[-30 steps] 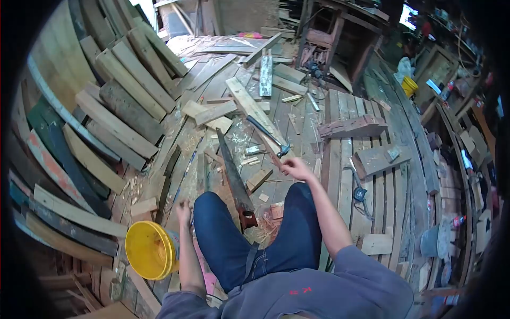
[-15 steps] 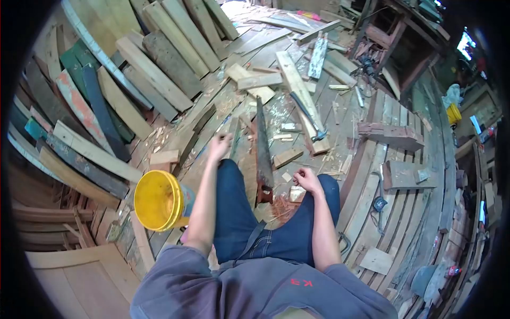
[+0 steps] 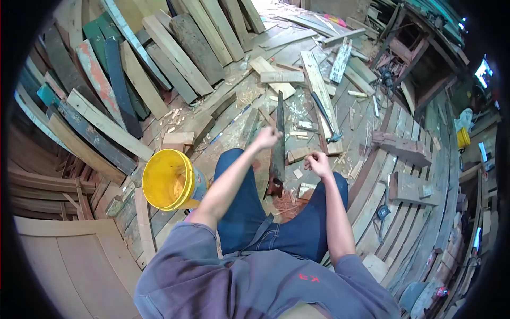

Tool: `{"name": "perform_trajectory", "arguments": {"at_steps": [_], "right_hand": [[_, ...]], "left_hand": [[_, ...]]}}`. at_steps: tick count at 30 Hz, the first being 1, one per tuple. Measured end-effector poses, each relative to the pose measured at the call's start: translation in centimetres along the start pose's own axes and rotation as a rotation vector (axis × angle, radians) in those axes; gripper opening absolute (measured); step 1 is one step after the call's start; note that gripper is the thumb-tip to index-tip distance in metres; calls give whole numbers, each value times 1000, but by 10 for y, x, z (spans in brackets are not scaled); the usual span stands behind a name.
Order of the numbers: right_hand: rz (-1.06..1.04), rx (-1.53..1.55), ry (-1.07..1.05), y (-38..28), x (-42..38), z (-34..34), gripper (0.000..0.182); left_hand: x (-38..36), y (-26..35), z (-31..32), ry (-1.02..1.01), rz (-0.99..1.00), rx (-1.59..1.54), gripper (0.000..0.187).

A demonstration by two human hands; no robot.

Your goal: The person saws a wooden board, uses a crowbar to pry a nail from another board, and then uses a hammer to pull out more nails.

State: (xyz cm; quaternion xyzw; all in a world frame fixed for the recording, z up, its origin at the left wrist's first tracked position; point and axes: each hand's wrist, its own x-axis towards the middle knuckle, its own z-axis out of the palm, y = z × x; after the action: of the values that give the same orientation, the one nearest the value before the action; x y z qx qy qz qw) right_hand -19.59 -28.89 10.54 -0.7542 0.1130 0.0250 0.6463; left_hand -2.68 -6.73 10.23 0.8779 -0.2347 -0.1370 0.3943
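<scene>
Through my feed, the left hand (image 3: 268, 137) hovered with its fingers bent inward, and the right hand (image 3: 319, 164) was loosely curled over the right knee; I couldn't tell whether either pinched anything small. The handsaw (image 3: 277, 154) lay at the left hand's three o'clock, so close that I couldn't make out contact, its handle at six. I judged that good work there meant keeping knuckles off the blade edge and gripping by that handle. From the right hand, a wood block (image 3: 298, 154) lay at ten o'clock and the claw hammer (image 3: 324, 114) at one, resting on a plank (image 3: 312, 74), best lifted by its shaft. Farther out, the yellow bucket (image 3: 159, 178) stood at the left hand's eight.
</scene>
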Motion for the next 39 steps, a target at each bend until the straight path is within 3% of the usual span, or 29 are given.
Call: {"name": "perform_trajectory", "arguments": {"at_steps": [1, 3, 4, 6, 10, 12, 16, 19, 20, 21, 22, 24, 25, 29, 39], "right_hand": [[-20, -21, 13, -5, 10, -6, 16], [-62, -33, 46, -33, 24, -18, 15], [-109, -46, 41, -48, 34, -26, 13], [-146, -8, 53, -78, 45, -38, 13], [-157, 95, 96, -106, 45, -35, 15], [-150, 66, 70, -80, 47, -23, 16], [80, -96, -77, -19, 30, 11, 20], [244, -71, -193, 36, 17, 35, 21], [323, -258, -258, 49, 17, 41, 21], [181, -455, -317, 48, 13, 44, 22], [30, -648, -373, 41, 11, 46, 22], [97, -526, -344, 33, 11, 51, 28], [129, -465, -330, 33, 12, 54, 30], [45, -587, -307, 45, 16, 51, 33], [43, -617, -284, 31, 14, 47, 31]], "left_hand": [[1, 13, -27, 18, -79, -174, 33], [43, -18, -66, 95, 2, 50, 34], [40, 4, -98, 166, -98, 99, 34], [44, 13, -148, 202, -97, 96, 34], [34, 7, -179, 306, -150, -203, 32], [22, -7, -165, 277, -197, -235, 32], [1, -57, -139, 55, -471, -17, 41], [-27, -100, -125, 57, -557, -215, 42], [-42, -108, -123, 49, -599, -325, 46], [-54, -123, -114, 23, -607, -341, 46], [-62, -144, -105, -2, -611, -355, 46], [-58, -276, -50, -46, -451, -39, 44], [-72, -286, -32, -85, -448, 46, 44], [-119, -236, 1, -229, -496, 83, 45], [-140, -261, 27, -237, -502, 293, 46]]}}
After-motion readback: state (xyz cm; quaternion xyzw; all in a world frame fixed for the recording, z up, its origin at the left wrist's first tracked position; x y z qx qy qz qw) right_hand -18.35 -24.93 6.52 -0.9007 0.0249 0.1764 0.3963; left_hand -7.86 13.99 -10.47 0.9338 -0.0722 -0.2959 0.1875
